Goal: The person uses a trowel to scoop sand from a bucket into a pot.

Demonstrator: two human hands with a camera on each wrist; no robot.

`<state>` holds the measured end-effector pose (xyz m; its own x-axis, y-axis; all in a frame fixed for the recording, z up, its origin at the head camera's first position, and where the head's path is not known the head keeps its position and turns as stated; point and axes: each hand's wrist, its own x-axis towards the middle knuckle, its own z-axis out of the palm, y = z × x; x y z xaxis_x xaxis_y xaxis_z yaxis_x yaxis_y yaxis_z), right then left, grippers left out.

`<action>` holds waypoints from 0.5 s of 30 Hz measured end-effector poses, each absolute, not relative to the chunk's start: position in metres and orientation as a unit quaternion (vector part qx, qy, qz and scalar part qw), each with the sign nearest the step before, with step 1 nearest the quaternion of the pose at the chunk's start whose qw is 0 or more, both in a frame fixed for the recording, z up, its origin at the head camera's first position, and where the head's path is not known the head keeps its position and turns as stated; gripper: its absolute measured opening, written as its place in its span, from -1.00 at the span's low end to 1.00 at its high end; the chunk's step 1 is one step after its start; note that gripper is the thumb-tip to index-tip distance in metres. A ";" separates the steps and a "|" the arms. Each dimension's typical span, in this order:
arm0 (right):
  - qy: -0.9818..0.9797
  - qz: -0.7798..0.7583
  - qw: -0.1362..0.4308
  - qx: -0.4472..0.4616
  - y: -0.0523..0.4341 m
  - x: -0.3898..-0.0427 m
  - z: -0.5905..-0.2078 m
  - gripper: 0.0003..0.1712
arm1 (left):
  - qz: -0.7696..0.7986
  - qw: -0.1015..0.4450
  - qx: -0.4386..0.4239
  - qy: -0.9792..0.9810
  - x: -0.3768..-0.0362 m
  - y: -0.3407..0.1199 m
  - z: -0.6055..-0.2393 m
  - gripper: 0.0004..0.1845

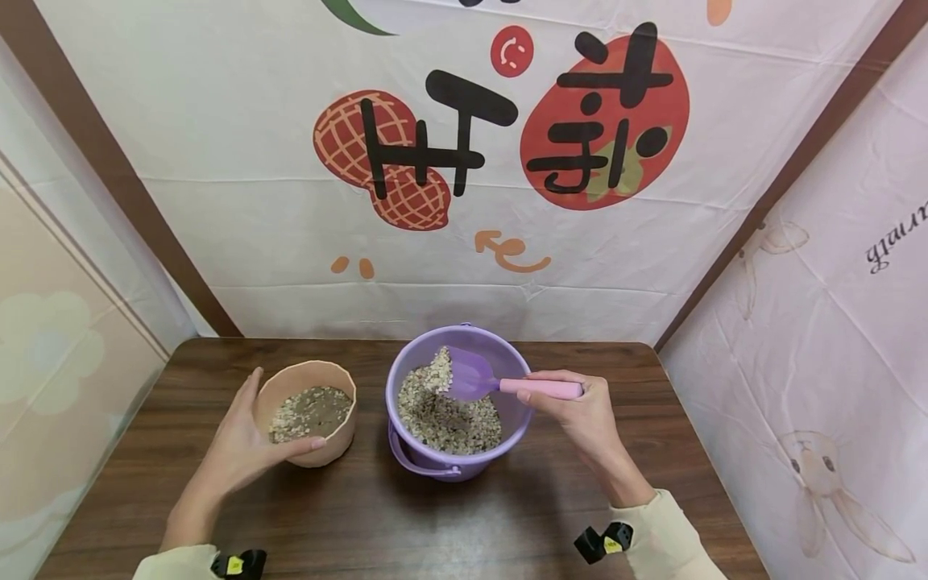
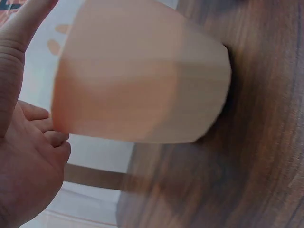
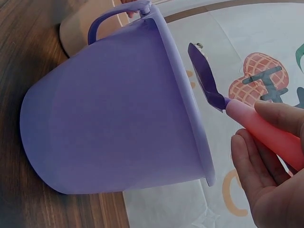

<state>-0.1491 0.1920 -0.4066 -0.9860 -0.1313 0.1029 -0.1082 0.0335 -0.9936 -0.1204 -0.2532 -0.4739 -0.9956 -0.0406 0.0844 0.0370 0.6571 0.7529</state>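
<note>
A peach-coloured pot (image 1: 313,385) with a grainy mix inside stands on the brown table (image 1: 362,515). My left hand (image 1: 242,439) cups its near side, thumb (image 1: 304,445) along the front and fingers up its left wall; the left wrist view shows the pot (image 2: 142,76) close to the palm (image 2: 28,166). A purple bucket (image 1: 453,463) holds more of the mix (image 1: 449,419). My right hand (image 1: 580,407) grips the pink handle (image 1: 540,387) of a purple scoop (image 1: 467,374) loaded with mix above the bucket. In the right wrist view the scoop (image 3: 204,78) hangs over the bucket's rim (image 3: 183,95).
A printed cloth backdrop (image 1: 464,161) hangs behind the table, with cloth panels at both sides. The bucket's handle (image 1: 416,461) lies folded down against its front. Bare tabletop lies in front of both containers.
</note>
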 end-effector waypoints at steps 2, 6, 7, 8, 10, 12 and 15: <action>0.721 -0.689 0.007 -0.081 0.192 -0.149 -0.406 -0.63 | -0.413 0.047 0.005 -0.910 -0.121 -0.255 -0.479 0.56; 0.723 -0.687 0.004 -0.071 0.193 -0.149 -0.406 -0.62 | -0.416 0.053 0.008 -0.908 -0.120 -0.256 -0.486 0.55; 0.724 -0.686 0.003 -0.069 0.193 -0.149 -0.406 -0.62 | -0.418 0.056 0.007 -0.907 -0.120 -0.256 -0.487 0.55; 0.724 -0.687 0.003 -0.067 0.193 -0.149 -0.406 -0.62 | -0.421 0.059 0.006 -0.905 -0.120 -0.256 -0.488 0.54; 0.724 -0.687 0.003 -0.065 0.193 -0.149 -0.406 -0.62 | -0.427 0.064 0.004 -0.902 -0.120 -0.255 -0.491 0.53; 0.724 -0.687 0.002 -0.063 0.192 -0.150 -0.407 -0.62 | -0.433 0.070 0.004 -0.899 -0.119 -0.255 -0.492 0.51; 0.724 -0.687 0.002 -0.062 0.192 -0.149 -0.406 -0.62 | -0.440 0.076 0.007 -0.895 -0.118 -0.255 -0.495 0.47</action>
